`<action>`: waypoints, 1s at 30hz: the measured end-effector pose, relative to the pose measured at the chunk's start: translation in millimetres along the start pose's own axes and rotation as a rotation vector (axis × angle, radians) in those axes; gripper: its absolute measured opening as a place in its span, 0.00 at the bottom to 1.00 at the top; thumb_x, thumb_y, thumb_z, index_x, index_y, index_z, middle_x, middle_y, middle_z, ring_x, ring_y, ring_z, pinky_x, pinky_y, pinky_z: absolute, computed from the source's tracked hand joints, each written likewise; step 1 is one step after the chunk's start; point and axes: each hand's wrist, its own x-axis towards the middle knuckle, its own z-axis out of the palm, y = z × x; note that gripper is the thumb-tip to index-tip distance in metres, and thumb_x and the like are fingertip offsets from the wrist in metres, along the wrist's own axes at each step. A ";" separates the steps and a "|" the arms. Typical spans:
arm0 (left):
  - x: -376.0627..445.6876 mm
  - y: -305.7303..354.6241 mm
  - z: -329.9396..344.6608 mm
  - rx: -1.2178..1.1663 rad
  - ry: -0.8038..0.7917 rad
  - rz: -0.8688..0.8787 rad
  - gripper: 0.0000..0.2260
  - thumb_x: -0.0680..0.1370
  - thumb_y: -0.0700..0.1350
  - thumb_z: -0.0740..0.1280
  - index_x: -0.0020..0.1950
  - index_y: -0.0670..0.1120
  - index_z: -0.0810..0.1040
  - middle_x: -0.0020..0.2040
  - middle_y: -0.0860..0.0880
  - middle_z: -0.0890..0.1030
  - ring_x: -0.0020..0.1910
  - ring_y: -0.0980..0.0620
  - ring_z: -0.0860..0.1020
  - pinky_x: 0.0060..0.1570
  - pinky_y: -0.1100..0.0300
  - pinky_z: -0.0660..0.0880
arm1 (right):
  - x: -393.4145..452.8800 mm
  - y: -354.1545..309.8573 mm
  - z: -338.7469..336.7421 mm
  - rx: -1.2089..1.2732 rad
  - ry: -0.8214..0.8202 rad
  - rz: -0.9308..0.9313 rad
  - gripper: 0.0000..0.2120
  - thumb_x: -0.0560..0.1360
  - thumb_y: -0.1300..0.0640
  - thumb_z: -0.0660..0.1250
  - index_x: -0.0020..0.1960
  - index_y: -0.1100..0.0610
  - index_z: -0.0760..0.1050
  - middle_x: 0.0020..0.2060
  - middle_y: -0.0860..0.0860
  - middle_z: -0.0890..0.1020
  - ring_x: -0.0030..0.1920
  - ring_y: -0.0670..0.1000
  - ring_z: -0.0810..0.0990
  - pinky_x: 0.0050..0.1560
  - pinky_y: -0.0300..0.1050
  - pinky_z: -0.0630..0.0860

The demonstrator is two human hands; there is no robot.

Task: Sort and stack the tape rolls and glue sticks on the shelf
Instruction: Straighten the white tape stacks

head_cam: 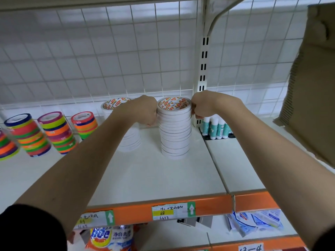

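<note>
A tall stack of white tape rolls [175, 131] stands upright on the white shelf [154, 174], its top roll showing a red-and-orange printed core. My left hand [143, 110] grips the stack's upper left side and my right hand [202, 105] grips its upper right side, fingers curled against the top rolls. A second white tape stack [129, 140] stands just left and behind, partly hidden by my left forearm. Several white-and-teal glue sticks [216, 128] stand upright at the back, right of the stack.
Three stacks of multicoloured tape rolls [56, 133] lean at the shelf's left. A brown cardboard box [311, 84] fills the right edge. A slotted upright post [203, 69] and wire grid back the shelf. The orange shelf lip [208, 205] carries price labels; packaged goods lie below.
</note>
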 end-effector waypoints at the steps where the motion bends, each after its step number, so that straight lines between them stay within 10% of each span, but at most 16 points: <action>1: -0.9 -2.9 0.5 -0.018 -0.011 -0.003 0.05 0.68 0.37 0.69 0.41 0.38 0.81 0.40 0.42 0.82 0.43 0.43 0.79 0.43 0.55 0.74 | 0.4 1.3 0.2 0.010 -0.003 -0.004 0.08 0.71 0.69 0.61 0.45 0.61 0.77 0.35 0.53 0.76 0.41 0.54 0.73 0.32 0.40 0.66; 9: -6.2 -1.8 11.9 -0.170 -0.015 -0.002 0.05 0.69 0.37 0.68 0.39 0.41 0.84 0.39 0.45 0.84 0.47 0.47 0.81 0.53 0.50 0.77 | 5.4 -2.1 0.6 -0.029 0.025 -0.019 0.14 0.71 0.70 0.59 0.29 0.59 0.67 0.27 0.53 0.70 0.28 0.50 0.67 0.30 0.40 0.64; 15: -4.1 -4.8 11.9 -0.157 -0.031 -0.019 0.05 0.69 0.37 0.68 0.40 0.41 0.84 0.40 0.44 0.84 0.48 0.45 0.81 0.53 0.51 0.77 | 3.6 6.8 0.4 0.076 -0.052 -0.005 0.13 0.72 0.69 0.58 0.50 0.63 0.80 0.45 0.55 0.83 0.48 0.55 0.80 0.46 0.43 0.74; 21: -0.2 -1.0 12.0 -0.109 -0.029 0.003 0.05 0.68 0.36 0.68 0.40 0.40 0.84 0.39 0.41 0.84 0.47 0.44 0.82 0.52 0.49 0.78 | -3.6 7.1 5.2 0.199 -0.063 -0.044 0.15 0.74 0.69 0.53 0.52 0.64 0.78 0.45 0.55 0.84 0.45 0.52 0.80 0.57 0.47 0.76; 30: -4.8 -4.1 15.1 -0.187 -0.026 -0.018 0.04 0.71 0.39 0.69 0.40 0.43 0.84 0.35 0.53 0.83 0.47 0.51 0.80 0.52 0.55 0.77 | -4.1 9.7 7.0 0.178 -0.055 -0.046 0.14 0.74 0.68 0.54 0.51 0.62 0.77 0.41 0.53 0.82 0.42 0.50 0.78 0.46 0.42 0.74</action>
